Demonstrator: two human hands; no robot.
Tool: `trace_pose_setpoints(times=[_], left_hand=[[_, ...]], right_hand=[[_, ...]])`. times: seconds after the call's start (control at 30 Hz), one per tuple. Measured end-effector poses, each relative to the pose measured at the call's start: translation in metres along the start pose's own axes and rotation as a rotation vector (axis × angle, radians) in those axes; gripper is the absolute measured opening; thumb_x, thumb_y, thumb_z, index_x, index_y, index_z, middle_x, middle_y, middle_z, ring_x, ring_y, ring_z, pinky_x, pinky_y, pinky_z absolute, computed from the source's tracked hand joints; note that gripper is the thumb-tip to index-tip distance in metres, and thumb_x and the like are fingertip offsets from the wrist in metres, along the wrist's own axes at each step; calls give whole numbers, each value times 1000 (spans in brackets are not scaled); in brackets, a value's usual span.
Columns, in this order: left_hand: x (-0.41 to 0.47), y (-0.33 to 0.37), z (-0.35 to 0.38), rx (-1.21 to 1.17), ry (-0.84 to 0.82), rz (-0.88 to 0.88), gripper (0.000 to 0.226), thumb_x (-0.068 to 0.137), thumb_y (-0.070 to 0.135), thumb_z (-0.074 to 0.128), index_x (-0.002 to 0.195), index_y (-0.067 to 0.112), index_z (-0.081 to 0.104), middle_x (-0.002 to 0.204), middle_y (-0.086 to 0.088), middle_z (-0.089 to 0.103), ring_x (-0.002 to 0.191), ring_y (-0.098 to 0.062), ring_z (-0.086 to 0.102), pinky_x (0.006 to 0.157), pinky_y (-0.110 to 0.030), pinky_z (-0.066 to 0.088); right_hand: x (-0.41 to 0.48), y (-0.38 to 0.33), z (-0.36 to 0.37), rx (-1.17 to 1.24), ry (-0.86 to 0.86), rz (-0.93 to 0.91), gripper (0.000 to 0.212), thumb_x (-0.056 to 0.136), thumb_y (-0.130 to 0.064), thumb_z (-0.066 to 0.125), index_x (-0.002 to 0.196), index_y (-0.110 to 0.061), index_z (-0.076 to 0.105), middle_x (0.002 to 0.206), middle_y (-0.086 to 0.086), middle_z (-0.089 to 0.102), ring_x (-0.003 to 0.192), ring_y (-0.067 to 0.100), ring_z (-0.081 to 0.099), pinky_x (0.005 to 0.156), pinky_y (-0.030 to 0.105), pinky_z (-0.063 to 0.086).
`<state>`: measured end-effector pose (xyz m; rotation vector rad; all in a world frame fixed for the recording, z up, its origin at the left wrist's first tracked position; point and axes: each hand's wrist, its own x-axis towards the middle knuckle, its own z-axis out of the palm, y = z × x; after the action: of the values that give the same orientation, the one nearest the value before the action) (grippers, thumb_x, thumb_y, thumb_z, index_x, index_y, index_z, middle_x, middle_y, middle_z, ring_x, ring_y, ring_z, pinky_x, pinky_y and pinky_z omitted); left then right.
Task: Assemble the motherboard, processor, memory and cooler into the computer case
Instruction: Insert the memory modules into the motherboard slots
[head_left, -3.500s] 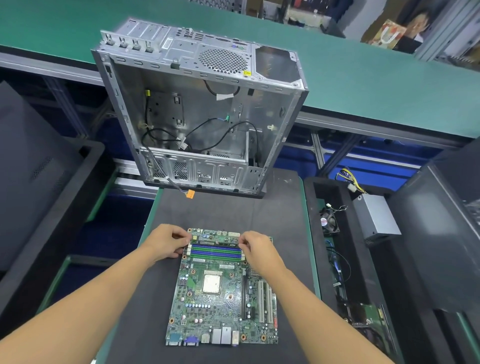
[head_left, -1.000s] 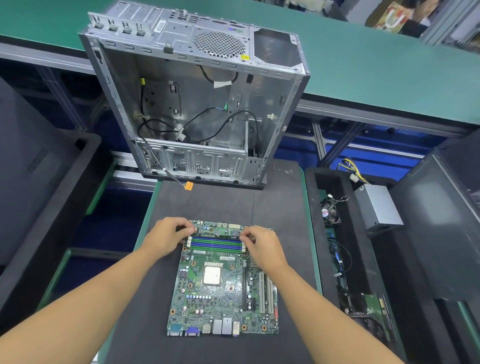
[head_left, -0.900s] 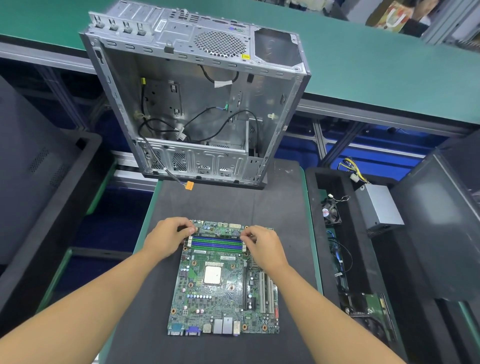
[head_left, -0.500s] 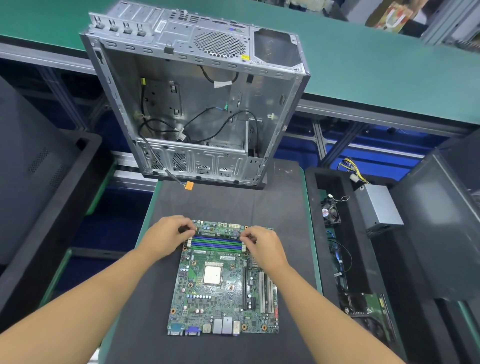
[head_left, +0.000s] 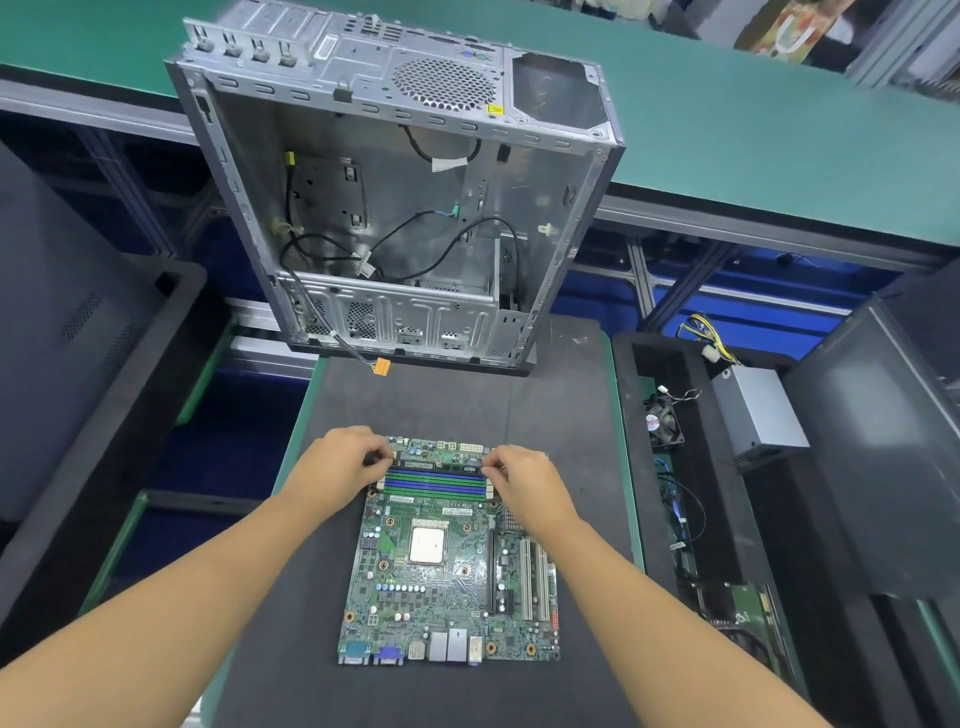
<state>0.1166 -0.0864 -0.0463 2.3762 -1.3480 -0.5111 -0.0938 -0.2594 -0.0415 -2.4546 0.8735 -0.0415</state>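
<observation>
Left hand (head_left: 337, 467) and right hand (head_left: 524, 480) pinch the memory stick (head_left: 436, 462) by its ends with curled fingers at the motherboard (head_left: 447, 582)'s far edge.

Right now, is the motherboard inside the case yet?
No, the motherboard lies on the black mat in front of the case.

- A factory-style computer assembly station.
- A long green belt (head_left: 779, 130) runs across the far side on a metal rail frame (head_left: 727, 228).
- A bare motherboard (head_left: 441, 587) lies on a dark work mat (head_left: 441, 400), with an open metal computer case (head_left: 395, 208) at the mat's far end.
- A black foam tray (head_left: 629, 415) on the right holds a power supply (head_left: 753, 415), a small fan (head_left: 662, 423) and loose cables (head_left: 709, 338).
</observation>
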Motion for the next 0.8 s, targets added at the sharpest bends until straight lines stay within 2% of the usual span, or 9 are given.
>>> trace_pose_setpoints(times=[0.17, 0.47, 0.8], left_hand=[[0, 1, -2, 17, -4, 10, 8, 90, 28, 65, 85, 29, 71, 85, 14, 62, 74, -5, 60, 66, -29, 51], [-3, 2, 0, 88, 4, 71, 8, 92, 25, 60, 85, 26, 65, 86, 14, 56, 69, -7, 56, 66, -26, 48], [-4, -1, -1, 68, -5, 117, 11, 93, 21, 59, 84, 26, 60, 85, 13, 55, 71, -8, 56, 67, -29, 48]], right_hand=[[-1, -1, -2, 10, -9, -8, 14, 101, -20, 60, 99, -12, 71, 102, -2, 72, 92, 14, 65, 82, 30, 52], [0, -3, -8, -30, -86, -6, 17, 103, -21, 55, 106, -10, 67, 103, 3, 70, 93, 21, 64, 86, 39, 52], [0, -4, -9, -38, -81, -25, 17, 103, -21, 55, 107, -10, 68, 108, 2, 69, 98, 19, 64, 89, 38, 52]])
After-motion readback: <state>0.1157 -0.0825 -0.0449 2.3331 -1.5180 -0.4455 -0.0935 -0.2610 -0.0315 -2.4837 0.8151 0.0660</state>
